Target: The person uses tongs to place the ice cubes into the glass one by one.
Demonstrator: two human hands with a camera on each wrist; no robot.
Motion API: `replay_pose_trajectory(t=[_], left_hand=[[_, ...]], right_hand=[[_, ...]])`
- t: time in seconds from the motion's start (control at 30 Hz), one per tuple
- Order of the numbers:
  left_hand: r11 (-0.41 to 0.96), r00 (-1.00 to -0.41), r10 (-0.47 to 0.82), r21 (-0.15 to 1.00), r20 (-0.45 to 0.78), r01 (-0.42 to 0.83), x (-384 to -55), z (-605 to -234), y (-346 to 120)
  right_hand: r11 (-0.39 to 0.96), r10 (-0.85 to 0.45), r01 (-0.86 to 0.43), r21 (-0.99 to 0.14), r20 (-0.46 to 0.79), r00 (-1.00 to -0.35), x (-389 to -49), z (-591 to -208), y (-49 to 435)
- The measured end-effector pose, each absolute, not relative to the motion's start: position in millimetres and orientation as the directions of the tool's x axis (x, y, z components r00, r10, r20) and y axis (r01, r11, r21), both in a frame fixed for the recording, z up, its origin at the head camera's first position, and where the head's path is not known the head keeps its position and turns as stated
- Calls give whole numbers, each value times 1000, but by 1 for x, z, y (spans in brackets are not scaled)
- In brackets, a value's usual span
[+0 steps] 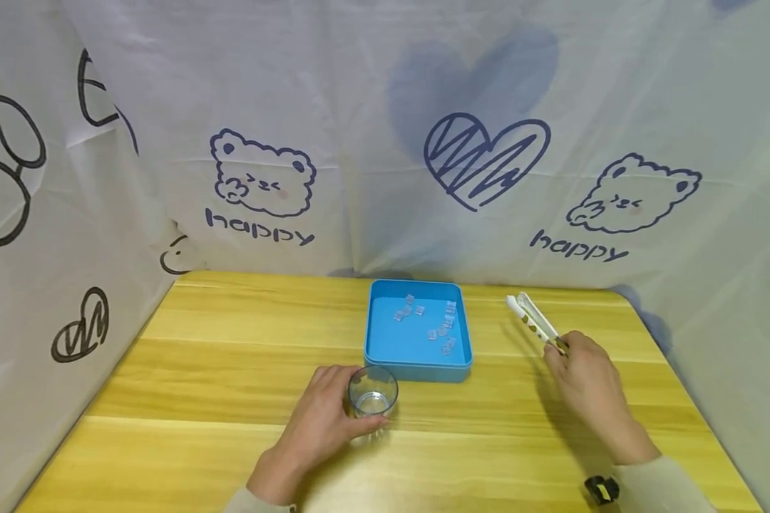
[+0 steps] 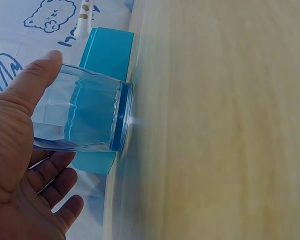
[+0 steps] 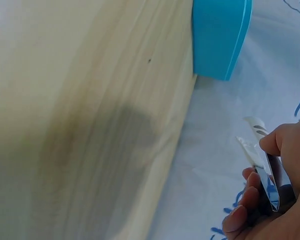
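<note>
remotely i'm watching the left hand gripping the glass at lower centre and the right hand pinching the tongs at right, likely readying a pick, the next move calling for reaching left to the clear cubes in the central blue box.

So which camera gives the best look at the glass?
The left wrist view: the glass appears large there, from the side, though the left hand hides part of it. The head view shows it smaller, from above, into its open mouth. The right wrist view doesn't show it.
</note>
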State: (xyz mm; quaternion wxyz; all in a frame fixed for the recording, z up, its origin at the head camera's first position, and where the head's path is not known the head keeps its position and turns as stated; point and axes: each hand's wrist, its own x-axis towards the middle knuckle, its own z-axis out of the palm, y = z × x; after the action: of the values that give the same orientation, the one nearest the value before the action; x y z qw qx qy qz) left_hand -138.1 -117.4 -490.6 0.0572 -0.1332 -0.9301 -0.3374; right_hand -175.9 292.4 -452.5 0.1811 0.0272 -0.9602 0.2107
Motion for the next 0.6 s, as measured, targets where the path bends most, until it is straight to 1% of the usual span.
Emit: replay_pose_trajectory(t=[0.4, 0.5, 0.6], left_hand=[[740, -959, 204, 610, 197, 283, -139, -491, -118], [743, -960, 198, 609, 198, 279, -139, -491, -117], [741, -960, 196, 611, 198, 277, -139, -492, -116]], right_hand=[[914, -75, -215, -344, 377, -923, -175, -436, 264], [914, -129, -272, -302, 420, -898, -176, -437, 259], [912, -200, -345, -222, 495, -846, -175, -440, 254]])
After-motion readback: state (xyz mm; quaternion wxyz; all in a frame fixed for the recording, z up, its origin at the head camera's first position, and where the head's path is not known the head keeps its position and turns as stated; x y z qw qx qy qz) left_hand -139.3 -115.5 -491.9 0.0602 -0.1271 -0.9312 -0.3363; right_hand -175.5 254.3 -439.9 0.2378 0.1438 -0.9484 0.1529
